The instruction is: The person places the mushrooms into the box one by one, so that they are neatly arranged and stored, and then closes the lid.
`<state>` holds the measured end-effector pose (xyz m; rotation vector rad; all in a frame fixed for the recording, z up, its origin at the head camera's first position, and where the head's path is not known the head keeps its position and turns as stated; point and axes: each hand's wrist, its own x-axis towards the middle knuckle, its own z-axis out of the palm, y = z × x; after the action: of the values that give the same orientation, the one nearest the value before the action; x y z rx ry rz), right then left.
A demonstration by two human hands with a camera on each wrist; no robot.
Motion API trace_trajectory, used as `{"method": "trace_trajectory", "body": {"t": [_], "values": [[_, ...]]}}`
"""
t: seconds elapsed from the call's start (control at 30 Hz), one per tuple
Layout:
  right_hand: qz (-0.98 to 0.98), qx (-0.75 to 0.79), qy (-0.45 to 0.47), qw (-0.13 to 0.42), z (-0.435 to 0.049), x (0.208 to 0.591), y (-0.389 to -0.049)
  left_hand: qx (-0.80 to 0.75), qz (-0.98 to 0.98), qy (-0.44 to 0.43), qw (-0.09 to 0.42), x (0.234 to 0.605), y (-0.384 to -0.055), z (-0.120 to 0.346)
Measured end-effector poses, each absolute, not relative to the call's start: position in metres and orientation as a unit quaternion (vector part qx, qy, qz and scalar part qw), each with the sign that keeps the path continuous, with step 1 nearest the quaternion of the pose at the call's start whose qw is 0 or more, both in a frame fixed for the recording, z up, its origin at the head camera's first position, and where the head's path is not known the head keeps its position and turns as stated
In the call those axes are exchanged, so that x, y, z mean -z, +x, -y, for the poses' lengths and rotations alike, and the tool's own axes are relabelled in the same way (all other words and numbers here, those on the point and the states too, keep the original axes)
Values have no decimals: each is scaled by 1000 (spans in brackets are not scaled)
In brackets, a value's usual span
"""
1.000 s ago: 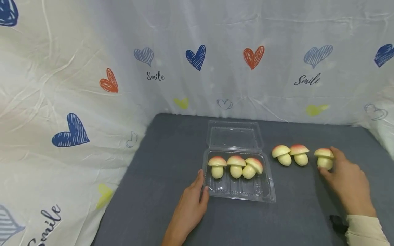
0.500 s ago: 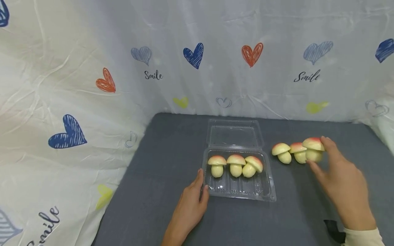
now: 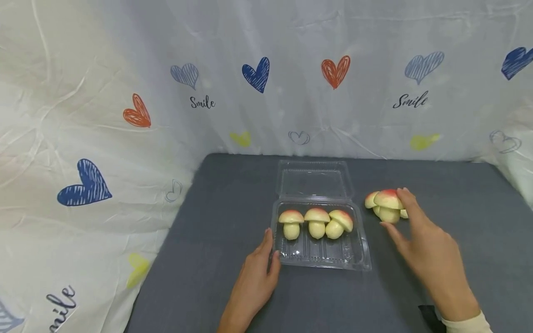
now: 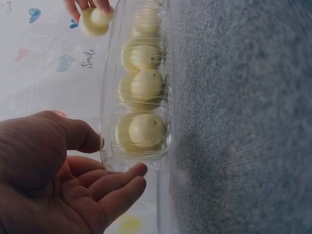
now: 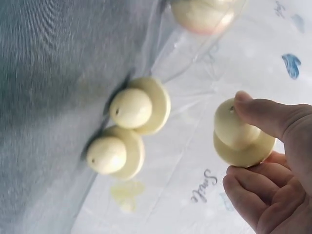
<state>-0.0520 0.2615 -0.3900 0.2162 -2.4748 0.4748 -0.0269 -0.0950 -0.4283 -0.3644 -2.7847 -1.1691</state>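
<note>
A toy mushroom (image 3: 389, 206) with a red-tinged cream cap is pinched between the thumb and fingers of my right hand (image 3: 433, 254), raised off the table in the right wrist view. In the head view it partly covers two similar mushrooms, which lie side by side on the table in the right wrist view, the upper mushroom (image 5: 131, 108) touching the lower mushroom (image 5: 108, 155). An opened clear plastic box (image 3: 320, 264) holds a row of three mushrooms (image 3: 317, 223). My left hand (image 3: 254, 282) rests against the box's left edge with fairly straight fingers, thumb at the rim (image 4: 103, 153).
The box's clear lid (image 3: 314, 182) is folded back toward the rear of the grey table (image 3: 233, 208). A white curtain (image 3: 291, 37) printed with hearts and "Smile" hangs behind and to the left. Something black (image 3: 430, 319) is near my right wrist.
My right hand has lifted the toy mushroom from the right of the table and carried it left, in front of the other two. The left hand stays at the box's edge.
</note>
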Motion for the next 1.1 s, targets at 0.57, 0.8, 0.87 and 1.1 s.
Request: {"method": "trace_trajectory", "body": {"t": [0.57,0.8,0.87,1.1], "values": [[919,-209,132,307,-228,404,-54,385,913,-123,50,428,-29,96],[913,-210,162,310,-217,409,-54,384,914,-120,46,429,-28,96],[913,-212,171,305,-214,410,-53,384,915,-117,43,429,-28,96],[915,-216,199,276,-196,411,-50,388,912,-120,47,430,-27,97]]}}
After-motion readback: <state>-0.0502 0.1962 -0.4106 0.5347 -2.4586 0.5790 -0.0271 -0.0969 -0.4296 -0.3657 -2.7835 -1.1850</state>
